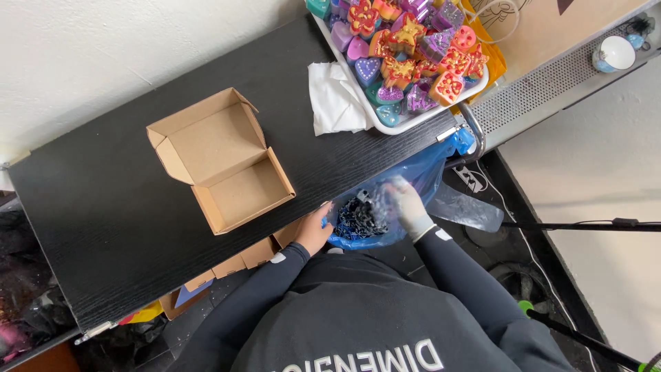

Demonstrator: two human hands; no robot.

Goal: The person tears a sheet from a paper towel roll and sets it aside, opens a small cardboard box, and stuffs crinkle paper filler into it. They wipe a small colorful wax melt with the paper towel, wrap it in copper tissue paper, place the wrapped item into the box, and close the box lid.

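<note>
Left hand point(314, 231) clenched, right hand point(406, 203) reaching (blurred), forearms lowered

Left hand point(315, 229) holds blue bag point(413, 176); right hand point(406, 202) reaches inside, blurred.

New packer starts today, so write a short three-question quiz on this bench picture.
1. True or false: the cardboard box on the black table has its lid open and nothing inside.
2. Where is the right hand? A) on the white tray B) inside the blue plastic bag C) on the cardboard box
3. Fill in: the white tray of colourful moulded pieces has a crumpled white ______ beside it.

Key
1. True.
2. B: it reaches into the blue plastic bag, while the left hand holds the bag's rim.
3. Paper towel.
</note>
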